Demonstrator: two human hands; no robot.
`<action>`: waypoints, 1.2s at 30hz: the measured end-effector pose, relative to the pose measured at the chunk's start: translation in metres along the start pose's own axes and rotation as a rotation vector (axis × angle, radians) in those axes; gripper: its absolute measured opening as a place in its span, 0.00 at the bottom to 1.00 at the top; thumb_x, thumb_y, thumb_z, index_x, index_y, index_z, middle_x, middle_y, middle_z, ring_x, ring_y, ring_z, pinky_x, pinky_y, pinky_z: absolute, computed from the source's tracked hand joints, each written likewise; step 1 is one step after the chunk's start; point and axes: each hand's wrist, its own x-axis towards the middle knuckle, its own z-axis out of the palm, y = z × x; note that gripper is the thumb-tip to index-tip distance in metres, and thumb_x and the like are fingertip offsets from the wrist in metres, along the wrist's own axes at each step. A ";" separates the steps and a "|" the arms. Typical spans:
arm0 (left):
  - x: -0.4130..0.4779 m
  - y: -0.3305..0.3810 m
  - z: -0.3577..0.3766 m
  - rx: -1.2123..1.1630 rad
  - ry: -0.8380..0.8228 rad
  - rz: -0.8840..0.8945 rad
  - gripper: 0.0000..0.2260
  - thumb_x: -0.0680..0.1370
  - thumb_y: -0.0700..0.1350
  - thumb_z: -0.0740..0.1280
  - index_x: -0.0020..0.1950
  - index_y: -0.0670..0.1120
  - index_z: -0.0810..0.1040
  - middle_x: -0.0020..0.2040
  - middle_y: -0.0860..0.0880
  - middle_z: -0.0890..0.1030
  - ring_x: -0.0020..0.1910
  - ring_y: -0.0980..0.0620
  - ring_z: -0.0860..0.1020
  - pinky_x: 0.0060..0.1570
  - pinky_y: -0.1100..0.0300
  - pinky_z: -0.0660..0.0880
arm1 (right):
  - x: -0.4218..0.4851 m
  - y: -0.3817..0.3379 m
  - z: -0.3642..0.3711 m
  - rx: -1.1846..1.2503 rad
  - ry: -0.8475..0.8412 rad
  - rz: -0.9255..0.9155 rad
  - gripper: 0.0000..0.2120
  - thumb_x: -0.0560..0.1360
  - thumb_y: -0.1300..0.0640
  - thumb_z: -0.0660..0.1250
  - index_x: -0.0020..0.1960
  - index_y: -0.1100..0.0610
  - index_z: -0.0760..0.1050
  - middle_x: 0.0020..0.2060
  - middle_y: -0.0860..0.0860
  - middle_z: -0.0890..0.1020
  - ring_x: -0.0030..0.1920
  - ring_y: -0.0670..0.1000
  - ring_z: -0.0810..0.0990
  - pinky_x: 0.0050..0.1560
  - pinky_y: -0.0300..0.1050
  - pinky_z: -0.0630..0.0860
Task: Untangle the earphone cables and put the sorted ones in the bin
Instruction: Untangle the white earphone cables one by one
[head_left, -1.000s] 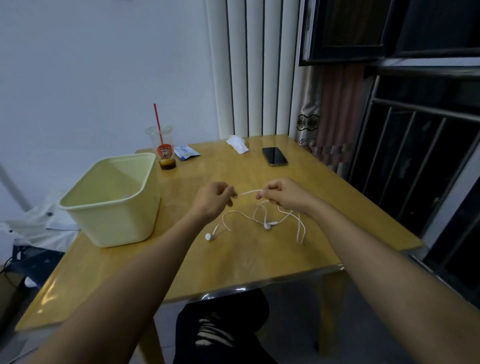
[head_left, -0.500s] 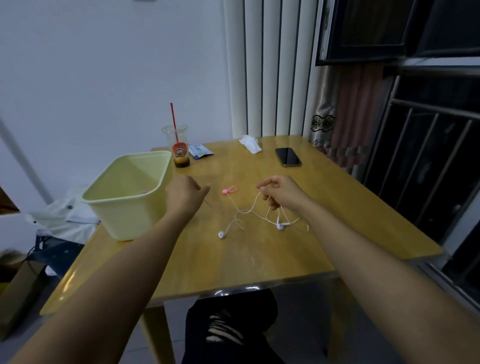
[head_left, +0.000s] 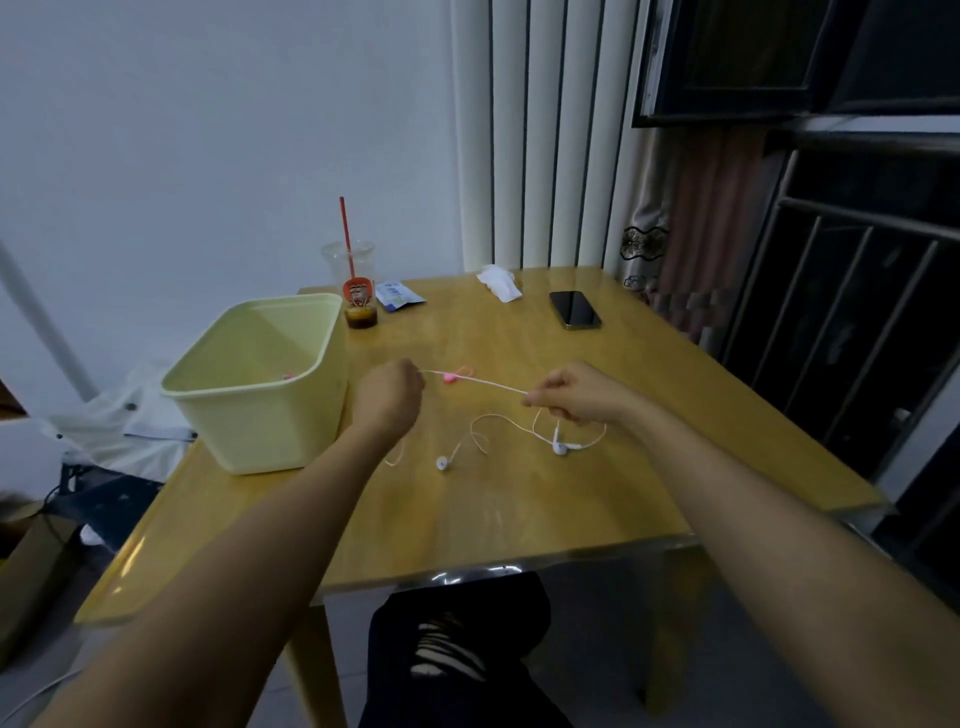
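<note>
The left hand (head_left: 388, 397) and the right hand (head_left: 582, 397) hold one stretch of the thin white earphone cable (head_left: 488, 383) taut between them, above the yellow wooden table (head_left: 519, 514). The right hand pinches the cable between thumb and fingertip. The left hand is curled closed where the cable enters it, though its back faces the camera and hides the contact. The tension serves a purpose – a straightened run shows where loops cross. The remainder of the cable hangs from the right hand and lies slack on the table, with two white earbuds (head_left: 442, 462) resting apart on the wood, so the weight is supported and no knot tightens. A small pink piece (head_left: 450, 378) sits at the taut stretch; whether it is attached or lies behind cannot be told. The pale yellow plastic bin (head_left: 260, 431) stands just beside the left hand – within reach for deposit – and something pink (head_left: 288, 374) lies inside it. By judgement, sorting is in progress and this cable is not yet ready for the bin.
</note>
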 end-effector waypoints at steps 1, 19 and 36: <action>0.000 -0.002 -0.001 0.134 0.063 -0.046 0.12 0.82 0.43 0.57 0.59 0.41 0.77 0.58 0.41 0.79 0.53 0.43 0.76 0.52 0.51 0.73 | -0.001 0.005 -0.002 -0.016 0.027 -0.016 0.08 0.79 0.54 0.67 0.49 0.56 0.84 0.30 0.48 0.73 0.29 0.44 0.69 0.29 0.38 0.66; -0.024 0.057 0.020 -0.043 -0.206 0.445 0.24 0.81 0.43 0.62 0.77 0.45 0.61 0.72 0.43 0.68 0.68 0.46 0.70 0.65 0.53 0.69 | -0.009 -0.010 0.009 0.070 0.041 -0.117 0.10 0.80 0.53 0.67 0.44 0.57 0.82 0.29 0.49 0.71 0.30 0.46 0.68 0.31 0.37 0.65; -0.016 0.059 0.014 -0.123 -0.035 0.260 0.12 0.83 0.40 0.55 0.58 0.42 0.77 0.54 0.43 0.80 0.54 0.44 0.77 0.45 0.57 0.66 | -0.011 -0.009 -0.010 0.160 0.098 -0.084 0.13 0.79 0.50 0.67 0.48 0.59 0.83 0.27 0.46 0.67 0.27 0.45 0.62 0.28 0.37 0.60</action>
